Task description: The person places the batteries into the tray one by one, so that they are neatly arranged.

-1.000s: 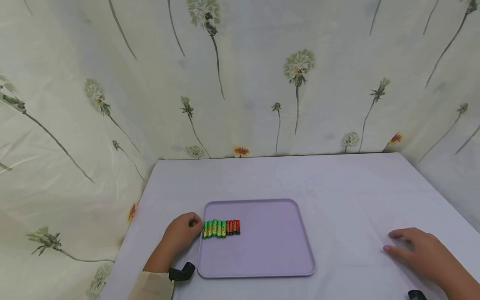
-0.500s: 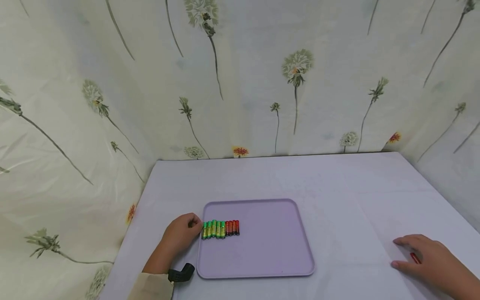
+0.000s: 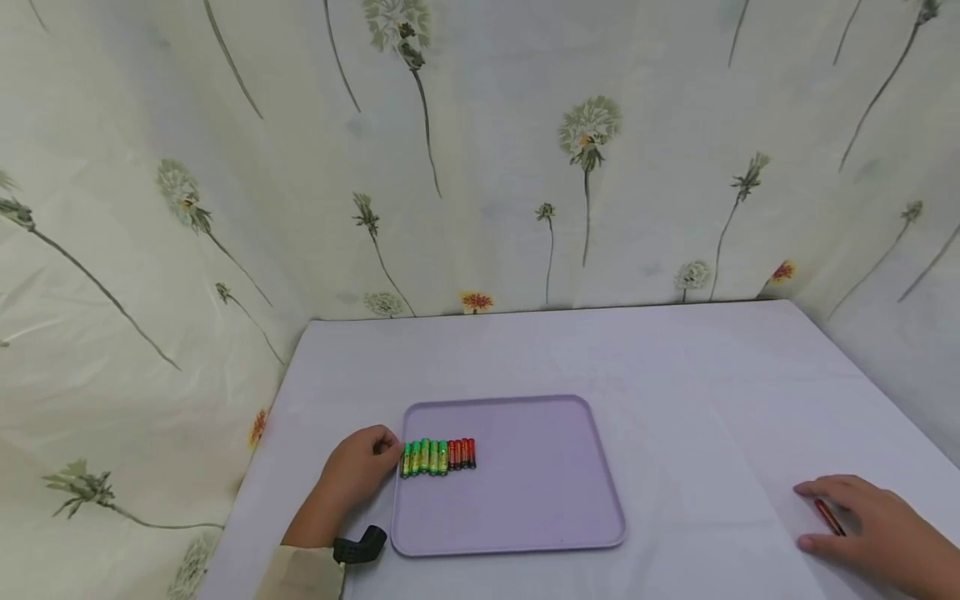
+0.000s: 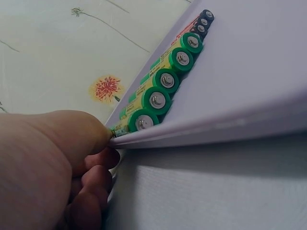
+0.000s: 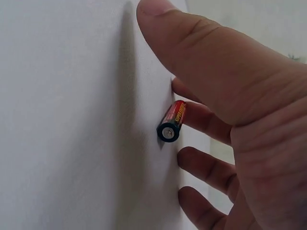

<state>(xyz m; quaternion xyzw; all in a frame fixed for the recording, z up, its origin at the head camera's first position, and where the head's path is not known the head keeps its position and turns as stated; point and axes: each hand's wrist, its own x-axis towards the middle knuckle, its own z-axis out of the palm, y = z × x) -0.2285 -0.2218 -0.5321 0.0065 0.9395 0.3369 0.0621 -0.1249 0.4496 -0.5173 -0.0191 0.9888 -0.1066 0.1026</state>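
My left hand (image 3: 362, 462) is at the left edge of a lilac tray (image 3: 525, 508), its thumb and curled fingers pinching the rim (image 4: 139, 140). Just inside that rim lies a row of several green-and-yellow batteries (image 3: 424, 457), followed by several thinner red-and-black batteries (image 3: 462, 453). Far to the right, my right hand (image 3: 870, 525) hovers low over the table with thumb and fingers spread apart. Between them a single red-and-black battery (image 5: 171, 122) lies on the white cloth. One fingertip appears to be right beside it; whether it touches cannot be told.
A white cloth covers the table (image 3: 690, 400), which ends at a flower-printed curtain (image 3: 495, 167) behind and at both sides. A black wrist strap device (image 3: 362, 545) sits on the left wrist, close to the tray's near left corner.
My right hand has shifted a little to the right and nearer, and the lone red-and-black battery has come into sight between its thumb and fingers. The left hand and tray hold still.
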